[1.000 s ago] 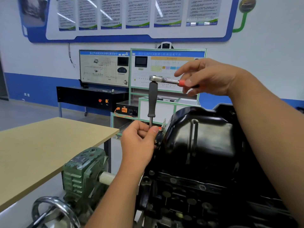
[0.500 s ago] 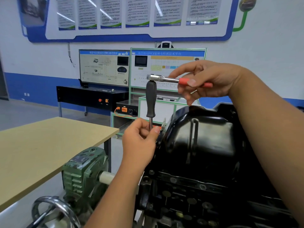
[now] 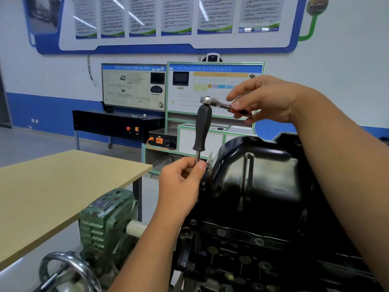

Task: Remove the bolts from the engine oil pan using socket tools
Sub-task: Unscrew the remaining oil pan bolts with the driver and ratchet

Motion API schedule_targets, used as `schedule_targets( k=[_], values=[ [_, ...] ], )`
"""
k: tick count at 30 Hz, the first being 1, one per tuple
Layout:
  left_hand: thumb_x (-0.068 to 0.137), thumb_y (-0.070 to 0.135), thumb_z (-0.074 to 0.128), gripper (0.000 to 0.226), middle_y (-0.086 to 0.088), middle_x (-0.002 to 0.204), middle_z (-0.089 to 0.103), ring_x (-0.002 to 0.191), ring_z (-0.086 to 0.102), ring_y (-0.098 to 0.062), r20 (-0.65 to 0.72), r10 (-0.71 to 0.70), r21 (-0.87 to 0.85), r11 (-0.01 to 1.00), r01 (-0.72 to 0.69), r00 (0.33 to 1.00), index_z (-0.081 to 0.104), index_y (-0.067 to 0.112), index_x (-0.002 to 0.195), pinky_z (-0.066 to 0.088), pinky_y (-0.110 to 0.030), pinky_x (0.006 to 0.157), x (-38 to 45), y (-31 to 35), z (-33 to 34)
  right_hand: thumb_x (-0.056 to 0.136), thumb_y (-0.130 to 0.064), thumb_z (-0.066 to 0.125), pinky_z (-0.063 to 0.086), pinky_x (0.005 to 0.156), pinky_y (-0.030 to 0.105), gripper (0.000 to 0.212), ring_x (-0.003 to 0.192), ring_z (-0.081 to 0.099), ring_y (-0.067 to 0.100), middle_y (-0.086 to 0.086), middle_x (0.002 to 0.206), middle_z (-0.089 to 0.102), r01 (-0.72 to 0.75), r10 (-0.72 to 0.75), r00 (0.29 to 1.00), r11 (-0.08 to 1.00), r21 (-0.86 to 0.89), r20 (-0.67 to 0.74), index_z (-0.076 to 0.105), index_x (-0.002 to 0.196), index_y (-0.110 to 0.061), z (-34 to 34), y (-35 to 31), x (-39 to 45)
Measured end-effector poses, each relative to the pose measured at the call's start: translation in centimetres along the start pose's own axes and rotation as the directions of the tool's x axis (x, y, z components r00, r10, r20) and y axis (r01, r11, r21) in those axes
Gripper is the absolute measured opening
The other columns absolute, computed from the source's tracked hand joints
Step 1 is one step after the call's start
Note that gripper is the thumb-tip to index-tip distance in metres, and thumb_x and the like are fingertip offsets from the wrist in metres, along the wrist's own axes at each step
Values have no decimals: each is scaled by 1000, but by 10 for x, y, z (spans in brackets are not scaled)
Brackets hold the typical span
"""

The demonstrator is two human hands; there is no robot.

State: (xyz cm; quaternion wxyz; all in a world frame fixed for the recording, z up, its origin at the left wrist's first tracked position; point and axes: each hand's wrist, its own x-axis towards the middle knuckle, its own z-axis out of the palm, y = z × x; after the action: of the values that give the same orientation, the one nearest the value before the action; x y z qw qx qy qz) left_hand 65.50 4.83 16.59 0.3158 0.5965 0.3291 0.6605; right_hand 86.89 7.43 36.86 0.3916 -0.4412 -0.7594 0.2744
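Note:
The black engine oil pan (image 3: 259,178) bulges up at centre right on the engine block. A socket driver with a black handle (image 3: 202,131) stands upright at the pan's left edge. My left hand (image 3: 181,184) pinches its metal shaft just below the handle; the socket end and the bolt are hidden behind my fingers. A chrome ratchet (image 3: 212,101) sits on top of the handle, lying level and pointing right. My right hand (image 3: 267,100) grips the ratchet's red grip, with the fingers curled around it.
A wooden table (image 3: 63,192) stands at the left. A green gearbox (image 3: 107,220) and a chrome handwheel (image 3: 69,268) of the engine stand lie below my left arm. Bolt heads line the pan flange (image 3: 231,234). Training panels (image 3: 181,87) stand by the far wall.
My right hand has swung the ratchet handle a little, and the driver has tilted slightly. My left hand keeps its pinch on the shaft.

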Motion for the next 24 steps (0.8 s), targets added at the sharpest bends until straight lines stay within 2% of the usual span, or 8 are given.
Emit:
schedule_targets(
  k=[5, 7, 10, 11, 15, 17, 21, 24],
  values=[
    [94, 14, 72, 19, 6, 61, 66, 61, 58, -11, -60, -19, 23, 1000, 21, 998, 76, 22, 77, 58, -43, 69, 2, 0, 1, 65, -11, 88, 60, 71, 40, 57, 71, 70, 27, 14, 92, 72, -43, -17, 912, 990, 137, 411, 71, 120, -14, 0, -6, -10],
    [91, 15, 76, 15, 1, 62, 68, 61, 60, -11, -75, -14, 33, 999, 17, 997, 76, 21, 78, 58, -38, 70, 2, 1, 1, 64, -10, 89, 59, 70, 39, 57, 71, 70, 26, 15, 92, 72, -24, -19, 939, 992, 121, 344, 73, 118, -15, 0, -4, -8],
    [89, 16, 78, 12, 3, 60, 62, 60, 55, -11, -82, -10, 34, 999, 13, 997, 74, 16, 78, 53, -33, 66, 2, 0, 2, 66, -6, 86, 53, 75, 40, 33, 73, 69, 24, 12, 85, 71, 11, -10, 999, 1000, -13, 43, 79, 95, -20, 2, -1, -1],
    [89, 16, 79, 12, 3, 60, 60, 60, 53, -12, -87, -11, 35, 999, 14, 996, 73, 13, 78, 51, -33, 66, 2, 0, 2, 65, -5, 86, 53, 74, 40, 31, 72, 68, 25, 11, 80, 71, 13, -13, 999, 1000, 7, 46, 79, 93, -18, 2, -1, -2],
    [87, 15, 80, 17, -3, 59, 55, 61, 51, -16, -125, -7, 8, 1000, 8, 992, 70, 7, 77, 48, -34, 67, 2, -1, 1, 64, -13, 91, 59, 72, 41, 58, 71, 71, 29, 17, 81, 71, -30, -96, 894, 962, 272, 438, 70, 117, -9, 2, -8, -12],
    [86, 15, 81, 17, -5, 58, 55, 61, 52, -16, -117, -7, -13, 1000, 5, 993, 70, 9, 75, 50, -34, 66, 0, 0, 1, 63, -10, 91, 60, 76, 43, 60, 74, 72, 29, 17, 87, 72, -9, -93, 918, 967, 255, 385, 71, 119, -11, 1, -6, -9],
    [87, 13, 80, 13, 6, 61, 63, 61, 56, -7, -119, 5, -42, 999, -10, 993, 73, 14, 76, 50, -22, 65, -1, 2, 1, 73, -3, 83, 55, 79, 42, 34, 85, 67, 26, 12, 93, 74, 9, -9, 1000, 1000, -25, -7, 77, 102, -19, 3, -2, -2],
    [87, 14, 80, 20, 9, 57, 57, 59, 52, -11, -135, -6, -17, 1000, 4, 991, 67, 11, 73, 51, -33, 67, 1, 1, 2, 66, -4, 84, 57, 73, 40, 39, 72, 67, 28, 12, 79, 67, -15, 1, 982, 997, 72, 188, 77, 104, -15, 4, -4, -6]
  ],
)
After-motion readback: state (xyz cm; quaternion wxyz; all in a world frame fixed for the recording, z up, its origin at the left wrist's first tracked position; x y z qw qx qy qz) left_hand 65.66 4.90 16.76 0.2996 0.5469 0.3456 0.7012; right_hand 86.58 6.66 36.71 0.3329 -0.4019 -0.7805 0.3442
